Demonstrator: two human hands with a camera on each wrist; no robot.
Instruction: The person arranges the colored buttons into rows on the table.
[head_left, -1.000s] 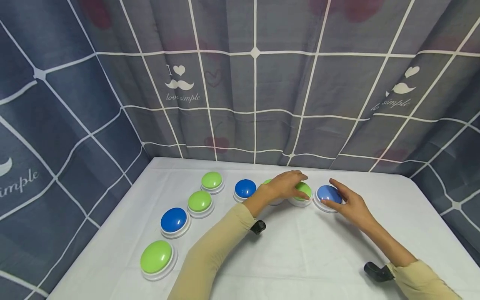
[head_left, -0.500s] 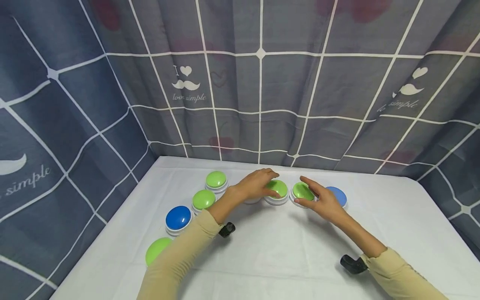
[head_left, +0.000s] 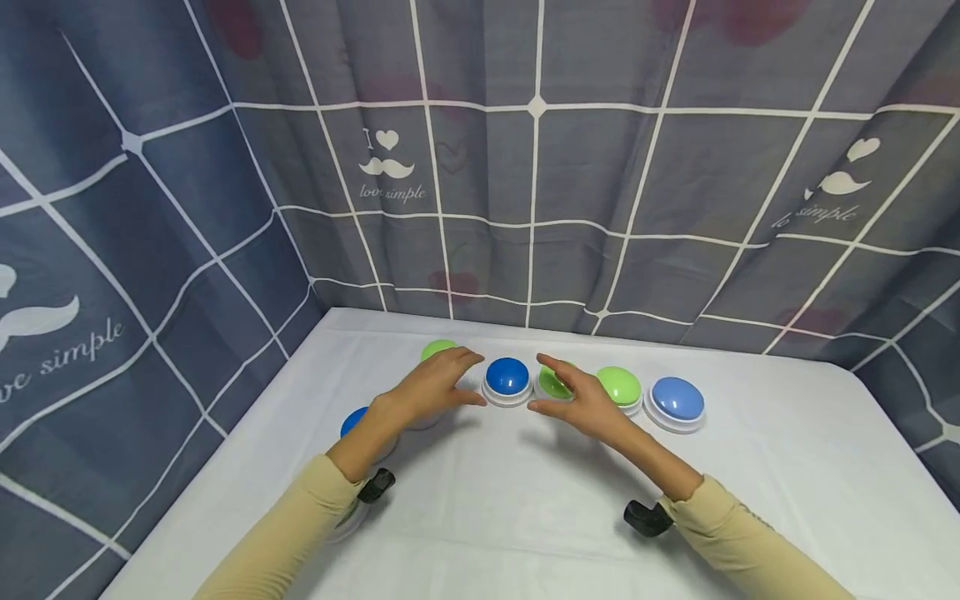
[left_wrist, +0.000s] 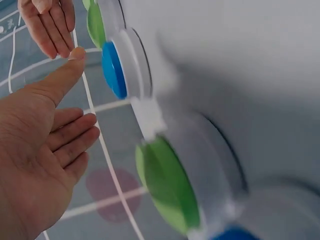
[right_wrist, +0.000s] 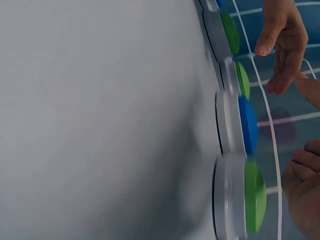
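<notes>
A blue push button (head_left: pixel 507 377) on a white round base stands between the two hands in the head view. My left hand (head_left: pixel 427 390) is just left of it, fingers extended and thumb apart, above the table. Behind that hand a green button (head_left: pixel 437 347) is partly covered. My right hand (head_left: pixel 585 404) hovers with spread thumb and fingers in front of another green button (head_left: pixel 553 383), hiding part of it. Both palms face each other in the left wrist view, where the left hand (left_wrist: pixel 45 155) holds nothing. The right hand (right_wrist: pixel 305 190) is partly cut off in its own wrist view.
Farther right stand a green button (head_left: pixel 618 386) and a lighter-looking blue button (head_left: pixel 677 398). Left of them all, a blue button (head_left: pixel 352 419) and a white base (head_left: pixel 351 525) are partly covered by the left arm. A grey checked curtain (head_left: pixel 480 167) encloses the white table (head_left: pixel 525 533).
Both hands have moved left along the row of buttons, the right one from the far-right blue button past a green one. The head view has turned slightly left. The buttons keep their places.
</notes>
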